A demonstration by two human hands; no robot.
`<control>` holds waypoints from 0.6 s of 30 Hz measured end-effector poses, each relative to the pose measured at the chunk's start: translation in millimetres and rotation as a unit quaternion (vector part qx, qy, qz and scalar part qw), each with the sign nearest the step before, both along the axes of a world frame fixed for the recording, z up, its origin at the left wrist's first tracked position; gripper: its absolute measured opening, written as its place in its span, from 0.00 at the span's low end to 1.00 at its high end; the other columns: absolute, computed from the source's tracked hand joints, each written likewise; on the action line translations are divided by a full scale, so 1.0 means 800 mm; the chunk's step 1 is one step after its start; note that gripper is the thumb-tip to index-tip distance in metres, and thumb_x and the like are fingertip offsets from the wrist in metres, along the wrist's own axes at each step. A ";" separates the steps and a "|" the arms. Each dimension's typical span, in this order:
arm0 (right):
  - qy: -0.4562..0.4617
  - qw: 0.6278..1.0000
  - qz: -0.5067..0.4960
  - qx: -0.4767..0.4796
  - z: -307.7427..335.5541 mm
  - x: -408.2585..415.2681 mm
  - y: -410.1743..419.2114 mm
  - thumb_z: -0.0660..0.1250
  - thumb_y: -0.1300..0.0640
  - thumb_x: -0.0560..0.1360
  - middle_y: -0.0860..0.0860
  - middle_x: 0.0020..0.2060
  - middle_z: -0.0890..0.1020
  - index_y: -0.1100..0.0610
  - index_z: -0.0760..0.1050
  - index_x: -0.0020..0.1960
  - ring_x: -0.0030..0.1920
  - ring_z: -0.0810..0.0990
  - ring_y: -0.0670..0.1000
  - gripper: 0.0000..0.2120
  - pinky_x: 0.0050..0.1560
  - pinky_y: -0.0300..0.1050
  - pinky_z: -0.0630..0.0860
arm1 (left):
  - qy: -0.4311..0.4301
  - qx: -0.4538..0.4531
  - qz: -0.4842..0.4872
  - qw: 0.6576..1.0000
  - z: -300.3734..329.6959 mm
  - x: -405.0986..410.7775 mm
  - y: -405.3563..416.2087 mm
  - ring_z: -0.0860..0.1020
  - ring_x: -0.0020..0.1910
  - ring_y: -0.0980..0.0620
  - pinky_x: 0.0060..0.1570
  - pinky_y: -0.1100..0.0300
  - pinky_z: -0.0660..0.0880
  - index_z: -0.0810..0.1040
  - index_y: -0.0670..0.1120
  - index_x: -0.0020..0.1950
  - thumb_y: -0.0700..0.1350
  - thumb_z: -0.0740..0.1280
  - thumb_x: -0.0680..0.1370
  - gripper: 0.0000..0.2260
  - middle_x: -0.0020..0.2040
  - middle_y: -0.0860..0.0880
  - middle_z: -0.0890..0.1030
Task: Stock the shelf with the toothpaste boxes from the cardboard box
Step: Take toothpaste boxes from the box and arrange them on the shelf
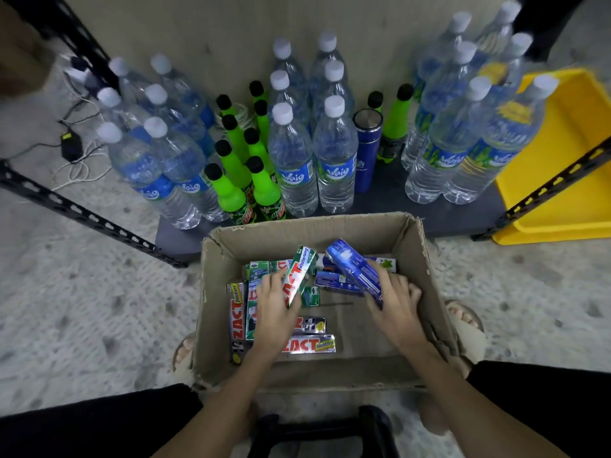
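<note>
An open cardboard box (218,292) stands on the floor in front of me, with several toothpaste boxes lying flat in it. My left hand (274,309) grips a green and white Zact whitening box (299,276), tilted up out of the pile. My right hand (395,300) holds a blue toothpaste box (353,269), also raised at an angle above the others. More Zact Smokers boxes (309,343) lie along the box's near and left sides. The low dark shelf (463,216) is just behind the cardboard box.
The shelf carries several water bottles (334,166), green soda bottles (228,193) and a blue flask (365,150). A yellow bin (562,200) sits at the right. Black slotted shelf posts (82,213) slant at left and right. Cables and a charger (71,145) lie on the floor left.
</note>
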State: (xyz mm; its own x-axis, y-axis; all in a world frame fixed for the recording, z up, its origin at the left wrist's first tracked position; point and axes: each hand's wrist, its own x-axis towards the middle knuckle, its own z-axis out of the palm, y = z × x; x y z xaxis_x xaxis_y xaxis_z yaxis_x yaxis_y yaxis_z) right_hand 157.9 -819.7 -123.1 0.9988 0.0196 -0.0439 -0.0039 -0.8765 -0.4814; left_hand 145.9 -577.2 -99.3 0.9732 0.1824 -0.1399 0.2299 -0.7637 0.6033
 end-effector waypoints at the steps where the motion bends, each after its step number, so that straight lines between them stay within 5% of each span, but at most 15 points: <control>1: -0.012 1.000 0.008 0.011 0.015 0.002 0.000 0.70 0.54 0.74 0.50 0.59 0.78 0.45 0.62 0.76 0.59 0.72 0.54 0.33 0.57 0.50 0.60 | -0.017 0.006 -0.011 1.000 0.015 0.003 0.003 0.68 0.60 0.51 0.62 0.51 0.71 0.69 0.45 0.72 0.43 0.69 0.78 0.22 0.61 0.50 0.70; 5: -0.045 0.997 0.025 0.058 0.084 0.016 -0.008 0.68 0.50 0.76 0.45 0.61 0.77 0.41 0.59 0.77 0.62 0.71 0.50 0.32 0.56 0.47 0.58 | -0.098 -0.012 -0.063 0.993 0.084 0.011 0.023 0.71 0.60 0.54 0.60 0.54 0.74 0.69 0.48 0.72 0.41 0.70 0.78 0.23 0.62 0.52 0.70; 9: -0.096 0.991 0.044 0.076 0.165 0.034 -0.026 0.68 0.45 0.77 0.42 0.63 0.76 0.39 0.57 0.76 0.63 0.72 0.48 0.32 0.54 0.45 0.56 | -0.168 -0.017 -0.091 0.981 0.173 0.016 0.041 0.73 0.55 0.68 0.52 0.72 0.72 0.70 0.50 0.72 0.45 0.71 0.79 0.22 0.61 0.59 0.69; 18: -0.196 0.961 0.132 0.140 0.398 0.047 -0.079 0.69 0.41 0.76 0.37 0.56 0.82 0.39 0.62 0.73 0.62 0.78 0.41 0.29 0.65 0.55 0.65 | -0.335 0.000 -0.148 0.930 0.395 0.027 0.056 0.74 0.59 0.59 0.50 0.67 0.74 0.72 0.54 0.71 0.45 0.72 0.78 0.23 0.64 0.58 0.70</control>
State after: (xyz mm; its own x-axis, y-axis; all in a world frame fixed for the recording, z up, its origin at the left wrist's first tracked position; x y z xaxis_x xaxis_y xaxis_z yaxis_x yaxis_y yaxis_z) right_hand 195.8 -882.7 195.1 0.8958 0.2308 0.3798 0.4313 -0.6576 -0.6177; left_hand 167.9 -532.3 216.9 0.8493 -0.1078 0.5168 -0.4186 -0.7340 0.5348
